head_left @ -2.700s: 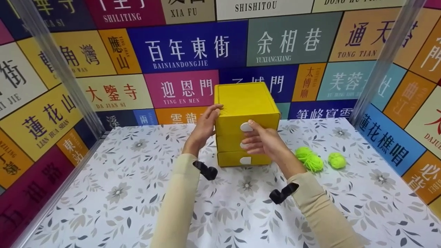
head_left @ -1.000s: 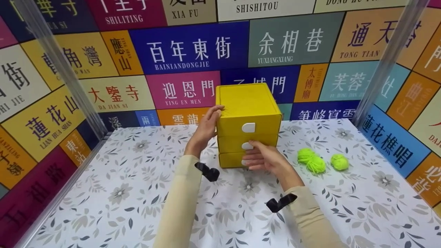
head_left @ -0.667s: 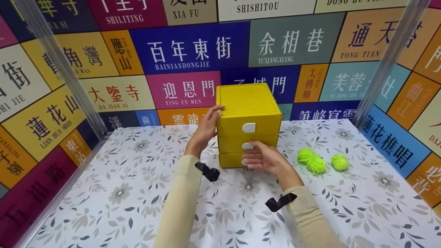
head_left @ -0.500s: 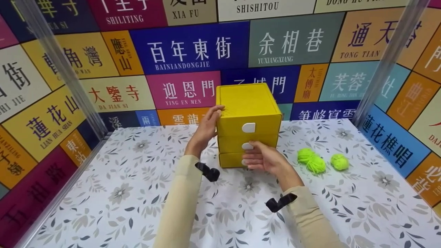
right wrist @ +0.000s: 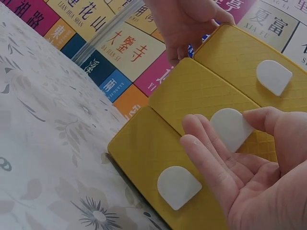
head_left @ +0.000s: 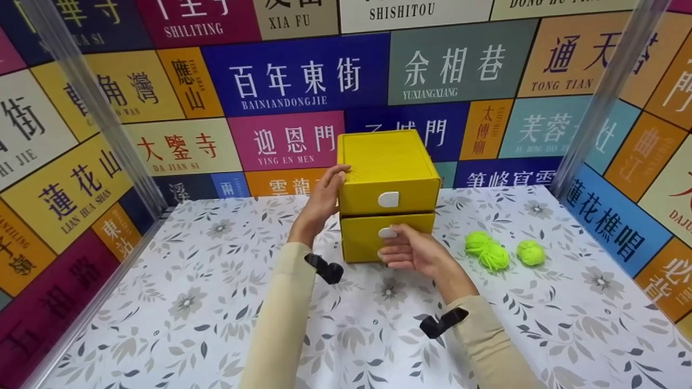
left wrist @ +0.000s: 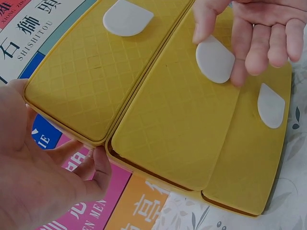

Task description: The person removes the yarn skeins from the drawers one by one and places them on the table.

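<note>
A yellow chest of three drawers [head_left: 384,154] with white tab handles stands on the table. Its middle drawer [right wrist: 184,93] sticks out slightly, leaving a dark gap under the top drawer. My right hand [head_left: 419,251] pinches the middle handle [left wrist: 216,60] between thumb and index finger, the other fingers extended below it in front of the bottom drawer. The bottom handle [right wrist: 178,187] is partly covered by those fingers in the head view. My left hand [head_left: 318,202] rests against the chest's left side, fingertips at the top edge. The top handle [head_left: 388,199] is untouched.
Two bright green balls of yarn, a looser one [head_left: 486,252] and a small round one [head_left: 531,253], lie right of the chest. A floral white cloth [head_left: 189,302] covers the table. Behind stands a sign-printed wall [head_left: 297,70], with clear posts [head_left: 605,102] at the corners.
My right hand has gone down from the top handle to the middle one. The middle drawer, flush half a second ago, has come forward a little. My left hand stays at the chest's side.
</note>
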Demonstrator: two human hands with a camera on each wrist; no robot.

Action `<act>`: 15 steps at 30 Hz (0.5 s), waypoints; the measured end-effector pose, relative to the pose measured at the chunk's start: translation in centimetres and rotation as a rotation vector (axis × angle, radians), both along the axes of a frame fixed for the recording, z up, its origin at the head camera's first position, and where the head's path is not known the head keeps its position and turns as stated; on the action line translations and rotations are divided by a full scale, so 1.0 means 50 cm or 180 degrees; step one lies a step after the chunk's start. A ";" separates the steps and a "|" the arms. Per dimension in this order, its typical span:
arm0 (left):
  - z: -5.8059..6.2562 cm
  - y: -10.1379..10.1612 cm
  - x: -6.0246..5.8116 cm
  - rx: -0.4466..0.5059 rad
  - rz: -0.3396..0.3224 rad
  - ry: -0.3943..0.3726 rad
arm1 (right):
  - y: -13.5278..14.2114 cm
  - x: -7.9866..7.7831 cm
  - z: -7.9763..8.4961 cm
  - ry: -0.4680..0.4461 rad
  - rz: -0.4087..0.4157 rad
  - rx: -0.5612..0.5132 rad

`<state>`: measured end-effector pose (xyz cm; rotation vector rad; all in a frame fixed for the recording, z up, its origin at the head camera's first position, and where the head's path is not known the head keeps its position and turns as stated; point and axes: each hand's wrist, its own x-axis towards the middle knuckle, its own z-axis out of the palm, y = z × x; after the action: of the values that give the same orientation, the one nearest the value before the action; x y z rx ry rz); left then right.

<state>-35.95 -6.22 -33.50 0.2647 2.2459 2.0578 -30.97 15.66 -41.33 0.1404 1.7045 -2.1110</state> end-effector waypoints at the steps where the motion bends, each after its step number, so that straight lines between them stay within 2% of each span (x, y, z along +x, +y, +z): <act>1: 0.001 0.000 0.000 -0.0003 0.0005 -0.0013 | 0.001 0.002 0.000 0.0007 0.0009 0.0005; 15: 0.002 -0.003 -0.002 -0.0037 0.0014 -0.0059 | 0.006 0.028 0.002 0.0105 0.0039 0.0289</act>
<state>-36.07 -6.37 -33.41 0.2391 2.2491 2.0399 -29.58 15.95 -41.26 0.1223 1.8165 -2.0386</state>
